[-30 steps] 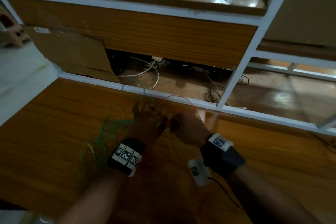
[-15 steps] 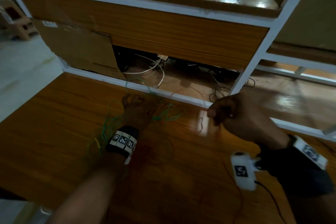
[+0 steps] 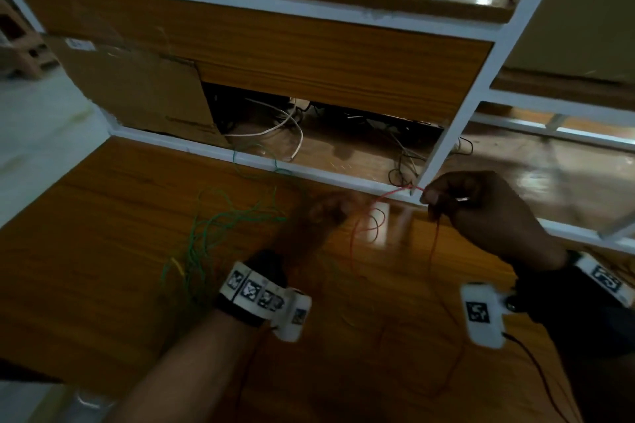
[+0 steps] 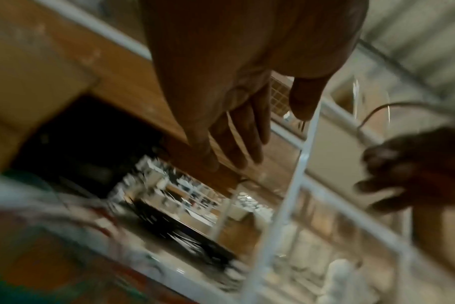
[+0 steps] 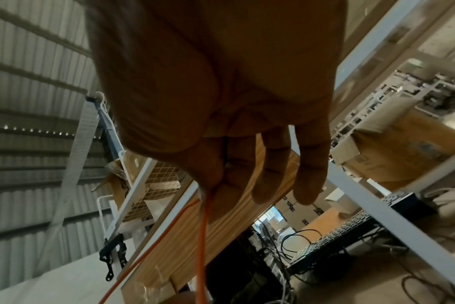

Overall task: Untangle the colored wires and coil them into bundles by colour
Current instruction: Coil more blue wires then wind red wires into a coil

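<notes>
- On my feed the right hand [image 3: 488, 213] is raised over the far edge of the wooden table [image 3: 103, 251], thumb and forefinger pinching the red wire [image 3: 395, 194]; the other fingers hang loosely curled.
- From that pinch, the red wire runs left toward the left hand [image 3: 326, 213] and loops down just beside it; another thin strand drops from the right hand toward the tabletop.
- The right wrist view confirms it for me: two orange-red strands [image 5: 203, 236] leave the pinch between thumb and forefinger and run downward.
- The left hand is blurred in the head view, low over the table between the green wires [image 3: 220, 227] and the red loops. In the left wrist view its fingers [image 4: 237, 131] are stretched out and close together, with nothing caught in them that I can make out.
- The green wires lie in a loose tangle on the table to the left of the left hand, with one strand reaching up to the white frame rail [image 3: 309, 175]; a bit of yellow wire [image 3: 177, 264] sits at the tangle's near-left side.
- Behind the rail, white cables [image 3: 275, 129] lie on the lower shelf.
</notes>
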`<state>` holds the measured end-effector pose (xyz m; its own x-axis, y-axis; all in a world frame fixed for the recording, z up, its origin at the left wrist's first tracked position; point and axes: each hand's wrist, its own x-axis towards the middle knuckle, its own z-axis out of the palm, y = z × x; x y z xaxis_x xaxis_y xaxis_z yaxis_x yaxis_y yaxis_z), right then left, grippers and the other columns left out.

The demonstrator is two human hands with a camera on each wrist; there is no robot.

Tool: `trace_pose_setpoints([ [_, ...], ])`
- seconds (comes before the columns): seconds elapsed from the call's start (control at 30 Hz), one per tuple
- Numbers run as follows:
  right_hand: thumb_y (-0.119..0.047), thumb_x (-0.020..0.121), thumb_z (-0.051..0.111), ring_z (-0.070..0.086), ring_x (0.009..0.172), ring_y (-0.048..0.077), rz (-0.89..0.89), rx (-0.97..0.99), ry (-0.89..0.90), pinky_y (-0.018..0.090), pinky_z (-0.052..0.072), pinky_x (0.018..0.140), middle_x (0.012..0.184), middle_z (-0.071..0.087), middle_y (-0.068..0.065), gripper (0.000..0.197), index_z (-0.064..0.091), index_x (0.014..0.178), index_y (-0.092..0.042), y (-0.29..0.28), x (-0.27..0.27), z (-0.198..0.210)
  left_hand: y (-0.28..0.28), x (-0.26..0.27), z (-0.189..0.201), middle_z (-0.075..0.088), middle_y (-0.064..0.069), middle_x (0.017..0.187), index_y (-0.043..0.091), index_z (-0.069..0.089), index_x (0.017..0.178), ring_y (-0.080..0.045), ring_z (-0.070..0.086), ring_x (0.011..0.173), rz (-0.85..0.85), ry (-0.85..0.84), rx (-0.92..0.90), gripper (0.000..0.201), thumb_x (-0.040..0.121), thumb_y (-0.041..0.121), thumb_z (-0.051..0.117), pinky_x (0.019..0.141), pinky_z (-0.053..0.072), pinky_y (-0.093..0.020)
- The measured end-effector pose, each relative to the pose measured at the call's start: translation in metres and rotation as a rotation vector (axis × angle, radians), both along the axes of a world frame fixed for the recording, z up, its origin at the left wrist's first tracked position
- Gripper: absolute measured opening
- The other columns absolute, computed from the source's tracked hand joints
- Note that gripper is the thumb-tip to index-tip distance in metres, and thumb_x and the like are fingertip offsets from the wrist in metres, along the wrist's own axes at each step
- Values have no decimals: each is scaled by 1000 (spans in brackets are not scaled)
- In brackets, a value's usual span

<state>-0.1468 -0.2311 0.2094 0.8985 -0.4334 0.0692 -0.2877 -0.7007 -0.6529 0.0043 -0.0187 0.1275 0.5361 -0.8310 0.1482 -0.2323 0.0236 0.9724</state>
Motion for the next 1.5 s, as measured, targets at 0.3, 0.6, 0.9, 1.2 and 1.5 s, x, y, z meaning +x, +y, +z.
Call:
trace_pose_setpoints([
  [0.3, -22, 99, 65, 68, 75, 2, -157, -12, -155, 26, 50, 77, 72, 74, -7, 20, 73, 80, -22, -24, -30, 14, -7, -8, -14, 67, 5, 85, 18, 70, 107, -16, 64, 81, -151, 273, -26, 56, 77, 65, 67, 70, 55, -33],
  [0.6, -21, 97, 66, 69, 70, 8, -224, -195, -108, 30, 55, 71, 74, 73, -8, 15, 73, 84, -24, -44, -48, -3, -31, -45, -12, 55, 5, 66, 2, 63, 102, -14, 52, 55, -329, 468, 58, 18, 97, 17, 53, 66, 50, -38],
  [0.9, -15, 91, 75, 71, 91, 29, -279, -365, 472, 44, 57, 85, 105, 75, 14, 21, 75, 112, -13, -82, -128, -31, 22, -14, -11, 57, 27, 48, 28, 69, 76, 9, 53, 44, 83, -226, 364, 18, 94, 25, 65, 46, 35, -6],
  [1.2, -40, 98, 65, 66, 93, 16, 263, -199, 171, 36, 52, 79, 108, 72, 0, 26, 72, 116, -23, 32, -32, -45, -25, -35, 2, 61, 23, 81, 31, 71, 97, 7, 58, 75, -32, -487, 359, 9, 94, 32, 63, 65, 42, -11],
  [1.5, -14, 97, 56, 55, 68, -3, 136, -335, -126, 31, 50, 67, 77, 62, -17, 21, 66, 89, -30, -4, -26, -21, 23, 18, -5, 70, 21, 70, 17, 75, 86, 5, 64, 66, 241, -158, 233, 11, 93, 19, 66, 62, 46, -11],
])
